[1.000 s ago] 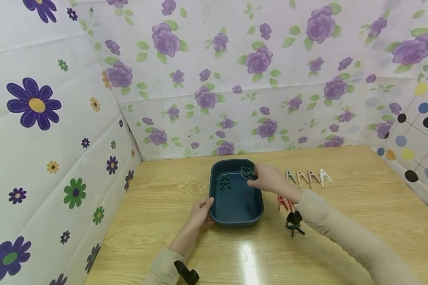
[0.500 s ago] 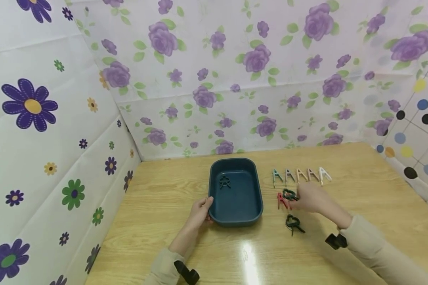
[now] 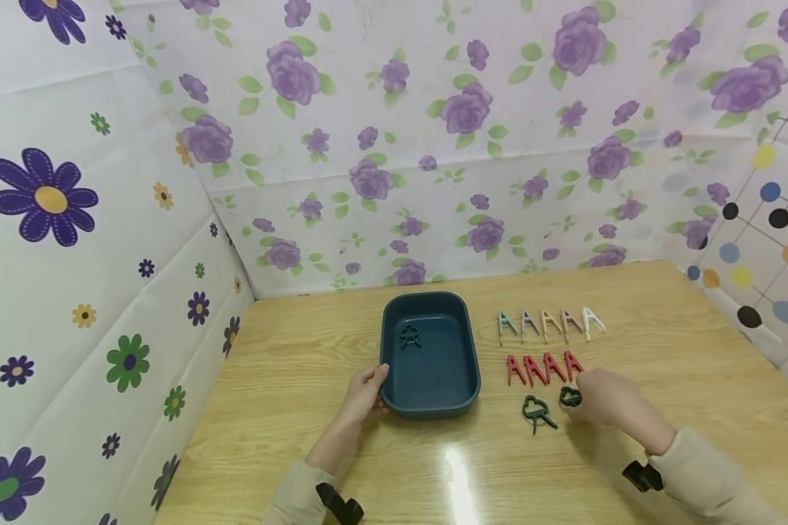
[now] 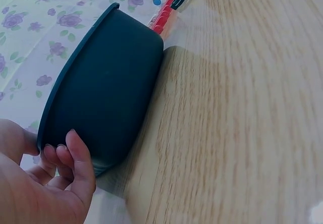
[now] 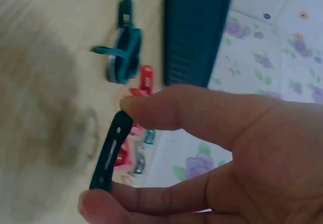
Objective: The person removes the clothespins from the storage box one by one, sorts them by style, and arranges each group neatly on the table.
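My left hand [image 3: 364, 391] grips the near left side of a dark blue plastic bin [image 3: 430, 413], thumb at the rim and fingers against the outer wall [image 4: 108, 82]. Inside, at the back left, lies a dark green spring clip with a rounded head [image 3: 410, 337]. To the right of the bin, my right hand [image 3: 600, 397] pinches another dark green clip [image 3: 570, 396] low over the table; in the right wrist view, thumb and fingertips press its handles [image 5: 112, 151]. A matching green clip [image 3: 536, 413] lies just left of that hand.
Behind the right hand runs a row of several red clothespins [image 3: 550, 364]. Further back is a second row, from a turquoise clothespin [image 3: 504, 321] to a white one [image 3: 591, 321]. Flowered cloth [image 3: 381, 146] hangs along the back edge of the wooden table [image 3: 289, 343].
My right hand has carried the green clip from over the bin to the right and nearer me, beside the other clip, uncovering the red clothespins. The left hand stays on the bin.
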The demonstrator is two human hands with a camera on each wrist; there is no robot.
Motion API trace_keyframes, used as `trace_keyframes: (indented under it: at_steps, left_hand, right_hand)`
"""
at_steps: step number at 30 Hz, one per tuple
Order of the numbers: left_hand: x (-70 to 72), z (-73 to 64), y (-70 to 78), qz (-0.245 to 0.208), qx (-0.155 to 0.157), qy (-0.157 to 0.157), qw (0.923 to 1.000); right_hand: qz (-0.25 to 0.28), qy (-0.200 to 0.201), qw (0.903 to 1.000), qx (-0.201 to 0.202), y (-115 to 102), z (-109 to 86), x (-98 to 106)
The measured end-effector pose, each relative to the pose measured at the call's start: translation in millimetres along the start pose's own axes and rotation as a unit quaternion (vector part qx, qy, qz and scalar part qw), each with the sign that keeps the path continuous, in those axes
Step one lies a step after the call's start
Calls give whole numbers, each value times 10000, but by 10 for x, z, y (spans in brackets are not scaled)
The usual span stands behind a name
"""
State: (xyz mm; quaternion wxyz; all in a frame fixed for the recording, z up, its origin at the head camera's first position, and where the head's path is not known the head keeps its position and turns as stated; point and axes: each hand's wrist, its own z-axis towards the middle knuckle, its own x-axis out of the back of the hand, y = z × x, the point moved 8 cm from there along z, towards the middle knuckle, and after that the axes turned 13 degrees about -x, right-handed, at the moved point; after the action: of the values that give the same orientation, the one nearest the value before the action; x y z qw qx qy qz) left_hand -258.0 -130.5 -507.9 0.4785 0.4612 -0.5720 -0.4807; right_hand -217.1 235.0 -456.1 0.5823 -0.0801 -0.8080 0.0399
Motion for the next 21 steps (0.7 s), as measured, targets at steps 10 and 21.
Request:
trace_keyframes:
  at_steps: [10, 21]
  left_hand:
    - [-2, 16, 9, -17, 13, 35, 10000]
    - [-2, 0, 5, -16, 136, -28, 9999]
  right_hand:
    - [-77, 247, 9996, -87, -20, 27, -206]
    - [-111, 191, 9995, -234, -55, -28, -253]
